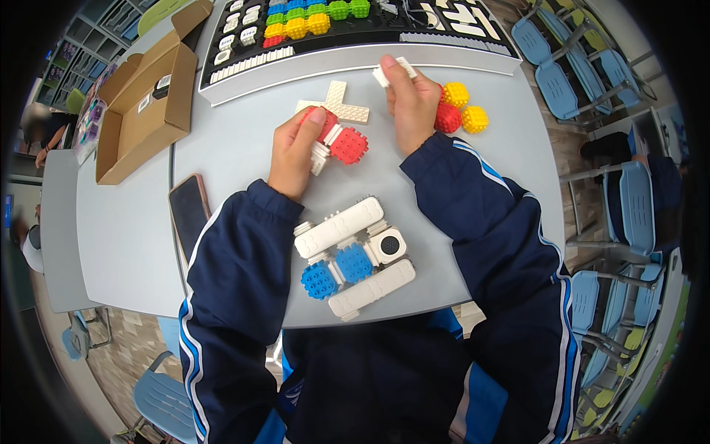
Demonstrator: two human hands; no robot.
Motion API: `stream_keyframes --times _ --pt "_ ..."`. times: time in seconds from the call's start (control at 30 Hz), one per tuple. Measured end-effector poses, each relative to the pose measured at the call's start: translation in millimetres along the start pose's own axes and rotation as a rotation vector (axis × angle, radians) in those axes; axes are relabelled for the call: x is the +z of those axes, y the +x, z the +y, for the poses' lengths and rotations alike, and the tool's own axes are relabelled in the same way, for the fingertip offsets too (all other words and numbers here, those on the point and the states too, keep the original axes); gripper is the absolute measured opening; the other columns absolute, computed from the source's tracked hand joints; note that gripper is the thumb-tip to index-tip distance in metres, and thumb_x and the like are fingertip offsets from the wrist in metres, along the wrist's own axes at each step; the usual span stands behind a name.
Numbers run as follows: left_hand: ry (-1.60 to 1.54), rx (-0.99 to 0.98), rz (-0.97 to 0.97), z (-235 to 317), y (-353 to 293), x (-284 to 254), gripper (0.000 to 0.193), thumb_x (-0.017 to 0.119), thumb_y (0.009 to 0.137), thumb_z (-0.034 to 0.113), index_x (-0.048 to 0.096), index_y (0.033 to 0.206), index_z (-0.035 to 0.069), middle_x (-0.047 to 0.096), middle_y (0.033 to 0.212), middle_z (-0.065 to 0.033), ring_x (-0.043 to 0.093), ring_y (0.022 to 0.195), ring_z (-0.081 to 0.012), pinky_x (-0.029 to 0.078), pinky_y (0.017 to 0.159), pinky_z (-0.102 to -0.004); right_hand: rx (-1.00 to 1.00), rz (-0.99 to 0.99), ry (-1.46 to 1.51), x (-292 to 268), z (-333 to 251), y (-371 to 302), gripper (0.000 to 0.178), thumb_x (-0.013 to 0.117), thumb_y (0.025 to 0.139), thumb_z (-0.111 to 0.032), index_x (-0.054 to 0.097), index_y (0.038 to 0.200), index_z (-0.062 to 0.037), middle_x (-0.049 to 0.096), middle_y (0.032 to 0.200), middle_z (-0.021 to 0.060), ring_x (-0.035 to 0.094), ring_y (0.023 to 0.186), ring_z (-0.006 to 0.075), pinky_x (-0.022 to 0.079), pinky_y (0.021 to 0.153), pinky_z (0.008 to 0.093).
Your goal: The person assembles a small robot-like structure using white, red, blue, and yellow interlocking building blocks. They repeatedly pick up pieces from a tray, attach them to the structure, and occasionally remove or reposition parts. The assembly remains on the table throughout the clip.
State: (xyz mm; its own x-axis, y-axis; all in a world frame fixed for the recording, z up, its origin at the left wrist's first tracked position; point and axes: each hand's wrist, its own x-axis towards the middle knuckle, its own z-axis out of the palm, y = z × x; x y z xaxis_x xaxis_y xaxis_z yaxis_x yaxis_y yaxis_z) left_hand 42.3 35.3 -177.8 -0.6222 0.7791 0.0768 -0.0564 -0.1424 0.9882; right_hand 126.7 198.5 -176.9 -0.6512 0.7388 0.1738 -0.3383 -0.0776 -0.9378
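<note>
My left hand (pixel 293 152) is closed round a joined pair of red studded blocks (pixel 349 146) with white connector pieces between and below them. In my right hand (pixel 416 107) a small white connector piece (pixel 396 72) is pinched between thumb and fingers. Beyond the left hand a white studded plate (pixel 336 103) with several arms lies flat. Next to the right hand sit loose red and yellow studded blocks (pixel 475 119). Nearer me rests an assembly of blue studded blocks (pixel 353 263), a white block with a round black grille (pixel 389 246) and two long white bars (pixel 340 226).
A parts tray (pixel 355 63) with coloured blocks and white pieces spans the table's far side. An open cardboard box (pixel 148 111) stands at the left, and a phone (pixel 190 211) lies by my left forearm. Blue chairs (pixel 555 81) stand off to the right.
</note>
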Motion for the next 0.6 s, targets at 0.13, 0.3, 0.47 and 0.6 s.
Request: stream_keyframes --times 0.13,0.3,0.47,0.6 --pt "-0.142 -0.004 0.154 0.8 2.4 1.8 0.04 0.045 0.1 0.038 0.062 0.094 0.002 0.062 0.079 -0.0034 0.055 0.064 -0.0077 0.043 0.057 -0.0227 -0.104 -0.102 -0.246 13.1 5.9 -3.9 0.034 0.069 0.087 -0.032 0.066 0.082 0.0009 0.064 0.071 0.0033 0.054 0.061 0.0103 0.043 0.057 0.0264" --pt "-0.214 0.022 0.244 4.5 6.6 -5.6 0.045 0.042 0.099 0.045 0.06 0.095 0.004 0.063 0.075 -0.0058 0.052 0.053 -0.0087 0.037 0.042 -0.024 -0.248 -0.185 -0.973 10.8 2.3 -1.7 0.046 0.07 0.081 -0.044 0.062 0.082 0.0003 0.066 0.068 0.0158 0.065 0.063 0.0322 0.049 0.057 0.0397" --pt "-0.204 0.087 0.2 1.2 9.4 -4.3 0.039 0.043 0.1 0.038 0.054 0.111 0.003 0.066 0.098 -0.011 0.065 0.073 -0.0168 0.052 0.054 -0.0296 -0.246 -0.193 -1.08 10.9 -0.4 -1.4 0.046 0.07 0.081 -0.046 0.058 0.089 -0.0025 0.064 0.064 0.0164 0.066 0.065 0.035 0.05 0.058 0.0423" --pt "-0.287 0.117 0.171 1.3 10.0 -2.3 0.036 0.052 0.097 0.033 0.046 0.115 0.002 0.064 0.106 -0.0154 0.069 0.085 -0.0276 0.06 0.069 -0.0395 -0.187 -0.191 -1.023 12.4 -2.9 -2.3 0.047 0.071 0.081 -0.047 0.058 0.09 -0.0031 0.06 0.058 0.012 0.063 0.056 0.0302 0.046 0.053 0.0393"
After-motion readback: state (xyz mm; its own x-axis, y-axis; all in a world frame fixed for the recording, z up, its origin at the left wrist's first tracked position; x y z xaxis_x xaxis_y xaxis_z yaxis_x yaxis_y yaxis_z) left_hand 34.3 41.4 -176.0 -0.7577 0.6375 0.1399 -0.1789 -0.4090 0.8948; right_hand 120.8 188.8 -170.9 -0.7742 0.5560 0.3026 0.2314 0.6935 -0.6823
